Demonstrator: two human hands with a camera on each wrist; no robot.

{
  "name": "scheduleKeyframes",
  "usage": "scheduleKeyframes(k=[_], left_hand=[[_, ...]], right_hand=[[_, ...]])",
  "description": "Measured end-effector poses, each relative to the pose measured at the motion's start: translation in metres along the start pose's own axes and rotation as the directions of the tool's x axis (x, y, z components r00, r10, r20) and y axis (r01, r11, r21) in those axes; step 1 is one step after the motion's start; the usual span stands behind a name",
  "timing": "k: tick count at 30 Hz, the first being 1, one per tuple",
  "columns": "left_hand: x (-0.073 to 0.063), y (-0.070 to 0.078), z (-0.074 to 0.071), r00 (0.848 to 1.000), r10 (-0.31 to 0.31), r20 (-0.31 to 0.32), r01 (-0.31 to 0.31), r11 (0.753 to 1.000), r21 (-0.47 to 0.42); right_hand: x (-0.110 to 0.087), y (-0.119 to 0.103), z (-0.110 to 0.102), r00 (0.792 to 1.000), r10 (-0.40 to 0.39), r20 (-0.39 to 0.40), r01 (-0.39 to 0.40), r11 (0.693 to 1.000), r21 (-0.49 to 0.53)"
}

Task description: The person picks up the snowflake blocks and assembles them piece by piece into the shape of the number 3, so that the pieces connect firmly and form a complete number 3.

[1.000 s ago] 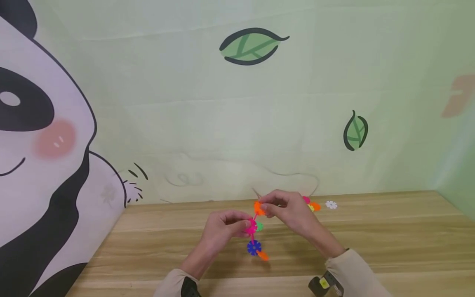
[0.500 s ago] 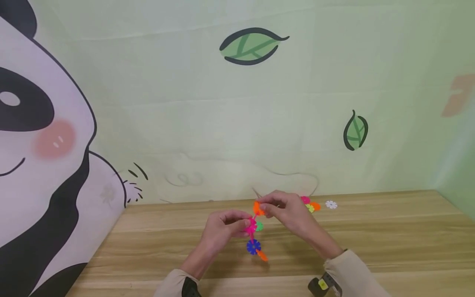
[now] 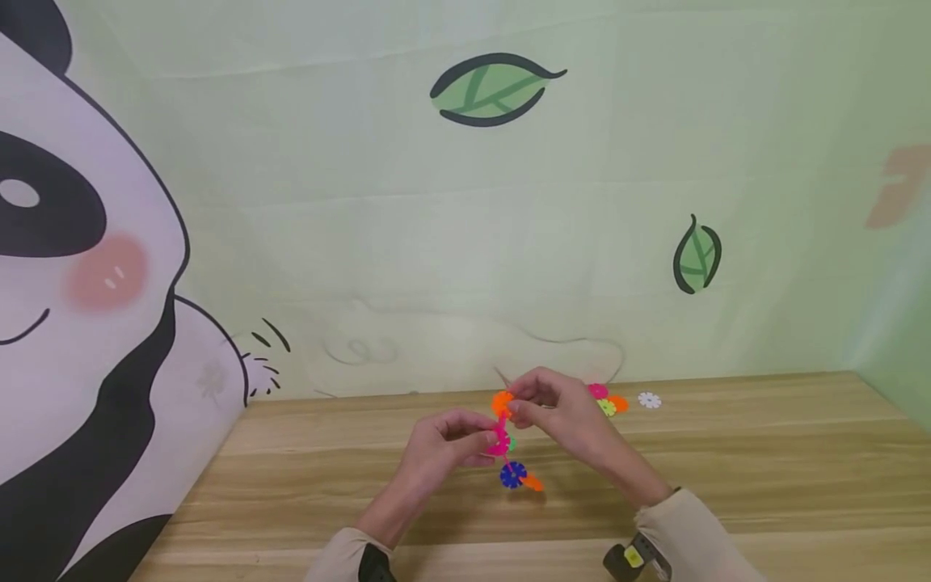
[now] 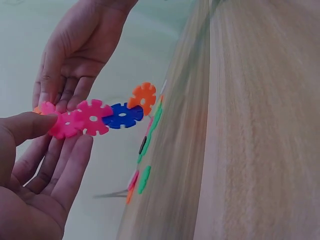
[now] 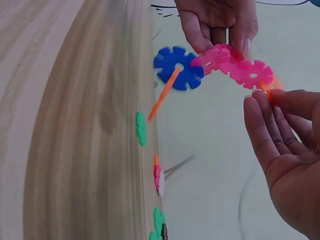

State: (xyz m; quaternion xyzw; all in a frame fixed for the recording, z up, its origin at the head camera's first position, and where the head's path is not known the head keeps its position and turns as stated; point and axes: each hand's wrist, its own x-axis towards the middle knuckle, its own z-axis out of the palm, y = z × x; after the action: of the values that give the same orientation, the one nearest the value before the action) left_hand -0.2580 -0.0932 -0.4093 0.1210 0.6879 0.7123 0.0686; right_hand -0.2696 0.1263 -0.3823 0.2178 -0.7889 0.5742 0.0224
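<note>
Gripping a chain of bright notched discs at two places

My left hand pinches the chain on its hot-pink, round plastic-looking discs, thumb laid over the top and fingers underneath. I take that as the steadying hold, since a thumb and fingers on either side should keep such thin pieces from twisting. My right hand grasps the bright orange, notch-rimmed disc at the upper end between thumb and fingertips. Holding it by the edge probably leaves its slot towards the pink free of my skin; how deeply the two sit together I cannot tell.

Both hands carry the chain in front of me, above the wood-grained table. Past my left fingers, the dark-blue, flower-notched disc hangs out with no hand under it, and a second orange disc is slotted into it at an angle. The notches alone seem to bear that free end, so a light touch probably suits it.

Towards the back of the table, beyond my right hand, a pink, a yellow-green and an orange loose disc lie bunched, with a white notched disc just beside them. Lying there, they are presumably within reach yet clear of my work.
</note>
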Motion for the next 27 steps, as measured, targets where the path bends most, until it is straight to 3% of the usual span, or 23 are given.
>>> scheduleKeyframes(k=[6,12,19,27], left_hand=[[0.001,0.002,-0.001,1.000,-0.001,-0.020,0.002,0.999,0.046],[0.001,0.003,-0.001,0.998,0.022,-0.051,-0.020,0.998,0.051],[0.000,0.005,0.000,0.995,0.048,-0.093,-0.043,0.997,0.064],[0.000,0.002,-0.001,0.993,0.057,-0.102,-0.052,0.997,0.049]], right_hand=[[0.000,0.000,0.003,0.999,0.008,0.036,-0.008,1.000,-0.005],[0.001,-0.002,0.006,1.000,0.009,0.015,-0.008,0.999,-0.042],[0.001,-0.003,0.008,0.999,0.022,0.030,-0.022,1.000,0.000],[0.002,0.000,-0.005,0.999,0.041,0.000,-0.041,0.999,-0.025]])
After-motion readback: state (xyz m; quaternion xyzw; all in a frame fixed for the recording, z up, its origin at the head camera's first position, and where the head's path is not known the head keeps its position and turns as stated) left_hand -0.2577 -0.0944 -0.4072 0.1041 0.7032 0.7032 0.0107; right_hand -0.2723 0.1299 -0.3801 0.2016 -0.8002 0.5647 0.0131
